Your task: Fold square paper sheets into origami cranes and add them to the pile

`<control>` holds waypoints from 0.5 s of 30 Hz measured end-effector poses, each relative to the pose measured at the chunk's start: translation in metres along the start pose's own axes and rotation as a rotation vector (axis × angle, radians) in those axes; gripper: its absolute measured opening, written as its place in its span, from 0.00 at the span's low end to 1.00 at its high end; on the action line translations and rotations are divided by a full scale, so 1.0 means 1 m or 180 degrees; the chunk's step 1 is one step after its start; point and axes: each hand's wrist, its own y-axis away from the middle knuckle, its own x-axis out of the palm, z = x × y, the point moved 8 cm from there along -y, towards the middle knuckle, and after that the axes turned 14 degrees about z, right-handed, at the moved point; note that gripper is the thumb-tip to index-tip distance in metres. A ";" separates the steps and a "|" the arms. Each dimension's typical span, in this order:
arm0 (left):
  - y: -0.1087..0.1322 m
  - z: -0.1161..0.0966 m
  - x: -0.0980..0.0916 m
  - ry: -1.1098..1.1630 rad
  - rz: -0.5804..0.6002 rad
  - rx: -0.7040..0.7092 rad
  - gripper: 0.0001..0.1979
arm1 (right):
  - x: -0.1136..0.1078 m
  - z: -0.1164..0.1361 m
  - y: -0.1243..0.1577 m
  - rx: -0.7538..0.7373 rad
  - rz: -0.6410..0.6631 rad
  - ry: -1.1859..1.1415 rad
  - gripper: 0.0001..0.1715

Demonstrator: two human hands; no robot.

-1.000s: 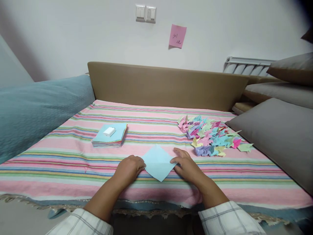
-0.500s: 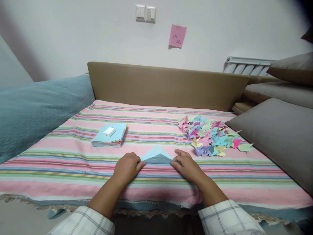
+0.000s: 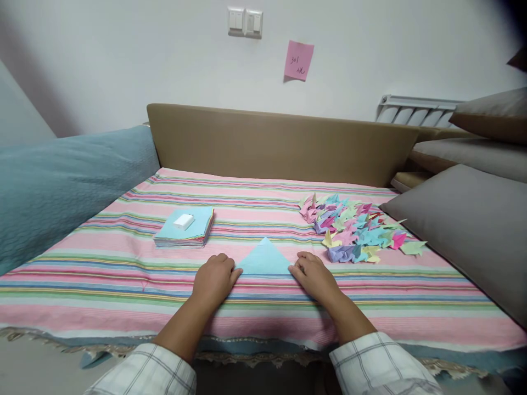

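A light blue sheet of paper (image 3: 265, 260), folded into a triangle, lies flat on the striped cloth with its point facing away from me. My left hand (image 3: 216, 278) pinches the triangle's left corner between thumb and fingers. At the right corner, my right hand (image 3: 312, 274) grips the paper the same way. Both wrists rest low over the cloth, in checked white sleeves.
Left of the triangle sits a stack of coloured paper (image 3: 168, 233) with a small white box (image 3: 183, 221) on it. Folded paper pieces (image 3: 354, 225) are heaped to the right. Grey cushions (image 3: 461, 219) and a brown backrest (image 3: 272, 144) border the striped cloth (image 3: 123, 263).
The near edge of the paper was tilted up, showing a shaded face; now the triangle lies flat and evenly light blue. Both hands have barely moved.
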 end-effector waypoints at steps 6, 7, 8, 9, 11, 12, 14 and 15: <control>0.000 0.002 0.002 -0.0071 0.0024 -0.0096 0.11 | -0.001 0.001 -0.001 0.0002 -0.0019 0.0008 0.13; 0.000 0.002 0.001 -0.0080 0.0013 -0.0119 0.10 | -0.001 0.002 -0.001 -0.0006 -0.0029 0.0011 0.13; 0.001 0.002 0.000 -0.0081 -0.0008 -0.0127 0.09 | -0.002 0.002 0.000 -0.0014 -0.0047 0.0016 0.13; 0.001 0.001 0.000 -0.0079 -0.0046 -0.0105 0.08 | -0.002 0.002 -0.001 -0.0020 -0.0068 0.0024 0.12; 0.001 -0.003 -0.001 -0.0073 -0.0154 0.0042 0.06 | -0.003 0.001 -0.001 -0.0025 -0.0114 0.0040 0.10; 0.001 -0.006 0.000 -0.0073 -0.0221 0.0156 0.07 | -0.003 0.001 -0.001 -0.0031 -0.0131 0.0038 0.08; 0.001 -0.013 0.003 -0.0077 -0.0369 0.0423 0.11 | -0.003 0.001 0.000 -0.0070 -0.0146 0.0019 0.04; 0.001 -0.017 0.005 -0.0073 -0.0455 0.0564 0.13 | -0.002 0.003 0.000 -0.0109 -0.0147 0.0015 0.04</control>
